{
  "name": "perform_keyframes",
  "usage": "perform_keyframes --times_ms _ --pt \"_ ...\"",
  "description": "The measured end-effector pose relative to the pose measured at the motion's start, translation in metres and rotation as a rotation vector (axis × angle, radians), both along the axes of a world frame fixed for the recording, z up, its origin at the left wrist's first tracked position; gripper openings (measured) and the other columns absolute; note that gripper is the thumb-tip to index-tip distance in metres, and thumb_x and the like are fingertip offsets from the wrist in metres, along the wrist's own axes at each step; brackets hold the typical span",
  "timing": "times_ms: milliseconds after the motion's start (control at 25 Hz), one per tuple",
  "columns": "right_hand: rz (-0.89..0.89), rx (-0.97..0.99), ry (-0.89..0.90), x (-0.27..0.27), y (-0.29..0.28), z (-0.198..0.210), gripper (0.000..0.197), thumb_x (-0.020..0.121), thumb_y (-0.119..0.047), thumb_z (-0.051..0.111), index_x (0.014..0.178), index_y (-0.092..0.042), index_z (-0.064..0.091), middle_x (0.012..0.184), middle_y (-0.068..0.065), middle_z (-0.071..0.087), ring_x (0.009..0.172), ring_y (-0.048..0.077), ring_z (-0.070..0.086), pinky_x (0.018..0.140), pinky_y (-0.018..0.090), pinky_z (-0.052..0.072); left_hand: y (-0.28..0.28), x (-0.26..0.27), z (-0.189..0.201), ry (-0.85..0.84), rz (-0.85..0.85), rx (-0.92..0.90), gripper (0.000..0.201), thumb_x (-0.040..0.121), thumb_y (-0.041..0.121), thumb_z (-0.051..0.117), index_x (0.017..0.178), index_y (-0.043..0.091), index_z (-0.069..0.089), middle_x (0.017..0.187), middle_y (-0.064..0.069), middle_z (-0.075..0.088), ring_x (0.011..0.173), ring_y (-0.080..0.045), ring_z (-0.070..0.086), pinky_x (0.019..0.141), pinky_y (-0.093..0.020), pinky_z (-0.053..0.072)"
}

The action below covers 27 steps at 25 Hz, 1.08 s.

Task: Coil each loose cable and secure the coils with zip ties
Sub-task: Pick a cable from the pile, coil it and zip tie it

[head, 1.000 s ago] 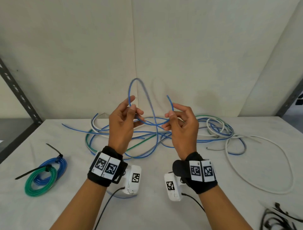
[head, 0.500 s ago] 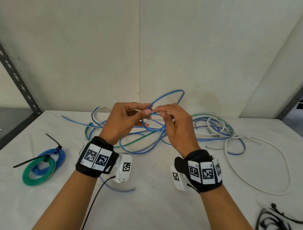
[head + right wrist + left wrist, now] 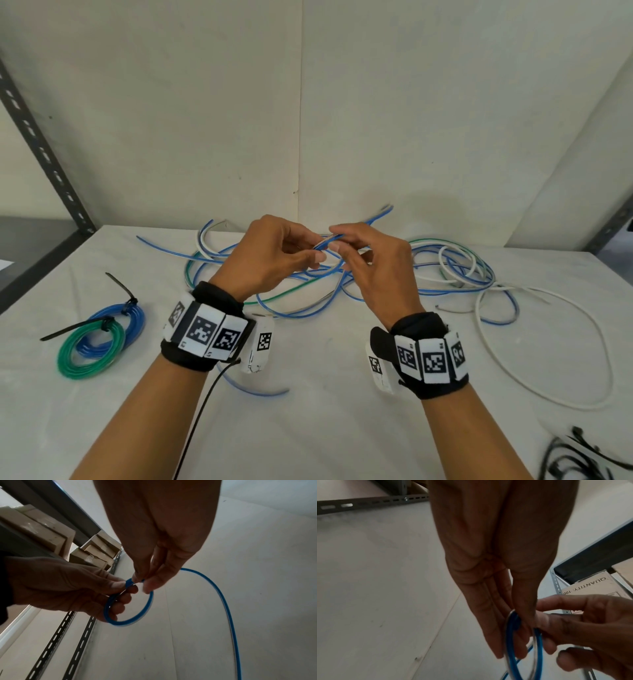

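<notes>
Both hands have drawn together above the cable tangle [image 3: 394, 274] on the surface [image 3: 325, 428], left hand [image 3: 267, 260] and right hand [image 3: 373, 270] pinching a small blue cable [image 3: 130, 609] loop.

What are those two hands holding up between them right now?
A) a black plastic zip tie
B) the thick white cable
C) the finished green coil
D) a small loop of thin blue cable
D: the left hand and right hand both pinch a small loop of thin blue cable; the green coil lies tied on the white table.
</notes>
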State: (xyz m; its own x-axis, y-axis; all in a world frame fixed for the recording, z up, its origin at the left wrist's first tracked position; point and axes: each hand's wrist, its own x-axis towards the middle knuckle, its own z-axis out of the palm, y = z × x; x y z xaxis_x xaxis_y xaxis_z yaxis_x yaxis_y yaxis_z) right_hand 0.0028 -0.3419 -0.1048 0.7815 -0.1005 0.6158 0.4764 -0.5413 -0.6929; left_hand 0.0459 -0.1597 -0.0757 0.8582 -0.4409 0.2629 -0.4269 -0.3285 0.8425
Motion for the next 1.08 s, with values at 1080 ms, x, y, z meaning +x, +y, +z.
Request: perform_keyframes --times_ms 1080 --pt "0.142 0.534 0.023 -0.011 0.002 0.023 0.017 0.093 -0.011 0.069 0.11 -0.012 0.073 0.088 0.009 0.077 0.081 0.022 0.074 0.059 0.026 0.055 -0.008 -0.011 0.013 0.222 0.01 -0.661 0.024 0.083 0.014 0.071 0.106 0.003 0.072 0.087 -0.013 0.077 0.083 -0.025 0.075 0.078 -0.033 0.061"
